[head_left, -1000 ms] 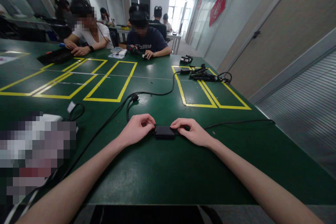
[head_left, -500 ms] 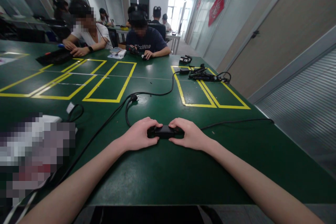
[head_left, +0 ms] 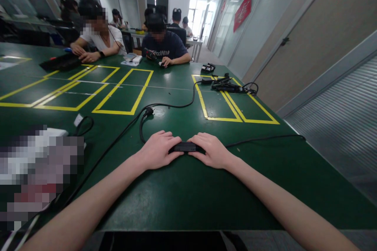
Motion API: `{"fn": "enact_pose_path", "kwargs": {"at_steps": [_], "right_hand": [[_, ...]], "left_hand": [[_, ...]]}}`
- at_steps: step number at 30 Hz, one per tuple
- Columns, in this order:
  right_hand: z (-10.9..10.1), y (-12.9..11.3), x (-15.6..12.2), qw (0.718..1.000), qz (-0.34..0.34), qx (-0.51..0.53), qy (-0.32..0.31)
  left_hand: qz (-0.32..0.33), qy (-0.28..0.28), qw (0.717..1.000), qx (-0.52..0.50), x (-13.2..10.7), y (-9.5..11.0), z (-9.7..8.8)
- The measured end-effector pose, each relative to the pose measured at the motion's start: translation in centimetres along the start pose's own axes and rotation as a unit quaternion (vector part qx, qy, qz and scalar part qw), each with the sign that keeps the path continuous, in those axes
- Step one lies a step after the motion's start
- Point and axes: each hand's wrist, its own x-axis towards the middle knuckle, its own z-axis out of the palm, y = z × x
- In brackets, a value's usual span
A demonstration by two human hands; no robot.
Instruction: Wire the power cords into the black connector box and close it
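A small black power adapter (head_left: 185, 147) lies on the green table (head_left: 182, 192) right in front of me. My left hand (head_left: 157, 150) grips its left end with fingers curled over it. My right hand (head_left: 210, 150) grips its right end the same way. A thin black cable (head_left: 265, 138) runs off from under my right hand to the right. Another black cord with a plug (head_left: 149, 110) loops on the table just beyond my left hand.
Yellow tape rectangles (head_left: 123, 92) mark the table. A heap of black adapters and cables (head_left: 228, 85) sits at the far right. Two people (head_left: 163, 45) work at the far edge, others behind them. A white object (head_left: 53, 132) and a cable coil lie at my left.
Both hands have closed in over the adapter's ends, and the adapter has been tipped so less of its top shows. The hands sit closer together than a second ago.
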Motion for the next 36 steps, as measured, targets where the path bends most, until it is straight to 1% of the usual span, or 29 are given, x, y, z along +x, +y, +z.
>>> {"fn": "enact_pose_path", "kwargs": {"at_steps": [3,8,11,16,18,20,24,28,33,36], "right_hand": [[-0.2,-0.3,0.0,1.000,-0.004,0.010,0.004],[0.0,-0.6,-0.1,0.994,-0.034,0.082,0.063],[0.2,-0.5,-0.3,0.992,-0.022,0.095,0.077],[0.3,-0.5,-0.4,0.988,-0.006,0.109,0.110],[0.3,-0.7,-0.3,0.986,0.000,0.115,0.118],[0.3,-0.9,-0.1,0.985,0.001,0.122,0.124],[0.5,-1.2,0.1,0.981,-0.001,0.150,0.119],[0.8,-1.4,0.1,0.979,0.000,0.163,0.123],[0.8,-1.5,0.0,0.981,-0.006,0.154,0.120],[0.7,-1.5,0.1,0.980,-0.014,0.153,0.130]], "left_hand": [[0.010,0.006,1.000,0.002,-0.1,0.1,-0.2],[0.011,0.026,0.999,-0.032,-0.3,0.1,0.2],[0.012,0.048,0.997,-0.051,-0.3,0.0,0.5],[0.016,0.040,0.997,-0.071,-0.4,-0.3,0.8],[0.011,0.051,0.996,-0.076,-0.4,-0.2,1.0],[0.009,0.062,0.994,-0.084,-0.3,-0.2,1.1],[0.006,0.053,0.994,-0.099,-0.3,0.1,1.4],[-0.002,0.065,0.992,-0.112,-0.3,0.3,1.4],[-0.009,0.048,0.993,-0.112,-0.3,0.7,1.2],[-0.015,0.045,0.992,-0.115,-0.3,0.8,1.3]]}}
